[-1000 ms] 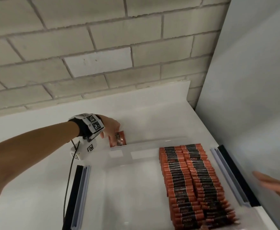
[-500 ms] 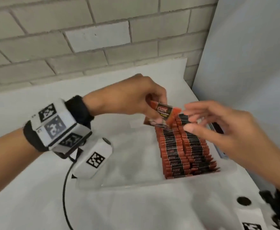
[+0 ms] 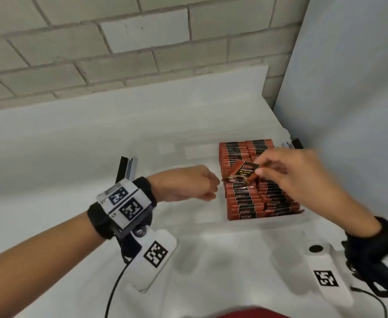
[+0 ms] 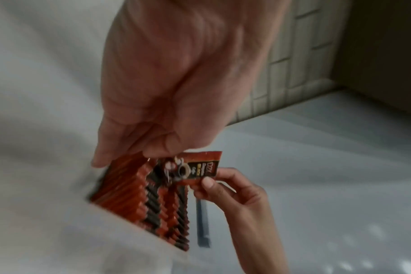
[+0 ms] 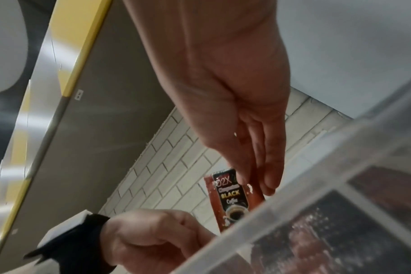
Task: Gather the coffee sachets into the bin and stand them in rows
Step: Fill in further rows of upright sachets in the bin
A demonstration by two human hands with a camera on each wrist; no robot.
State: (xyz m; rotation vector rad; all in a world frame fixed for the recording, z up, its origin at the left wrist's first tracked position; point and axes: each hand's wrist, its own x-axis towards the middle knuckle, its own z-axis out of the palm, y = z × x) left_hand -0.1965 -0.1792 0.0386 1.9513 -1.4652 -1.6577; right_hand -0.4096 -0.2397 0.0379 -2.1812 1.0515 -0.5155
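Two long rows of sachets (image 3: pixel 255 184) already stand in the clear bin (image 3: pixel 211 222). The right hand (image 3: pixel 287 173) pinches one more coffee sachet (image 3: pixel 242 172) just above them. The left hand (image 3: pixel 188 185) is curled and holds nothing. Most looks done.

Sachet pinched in the right hand (image 3: pixel 287 173), front face: the coffee sachet (image 3: pixel 242 173) reads "D2X" at top, a blurred line under it, then "BLACK" in yellow and "Coffee", above a printed cup of coffee.
Same sachet, right wrist view (image 5: pixel 232 199): "D2X", "BLACK", "Coffee" legible; the middle line not readable.
Rows of sachets (image 3: pixel 252 198) below the right hand, in the bin (image 3: pixel 188 154): "D2X" legible on the nearest top edges; the rest too small.
Wrist units on both hands (image 3: pixel 125 204): square black-and-white coded markers, no readable words.
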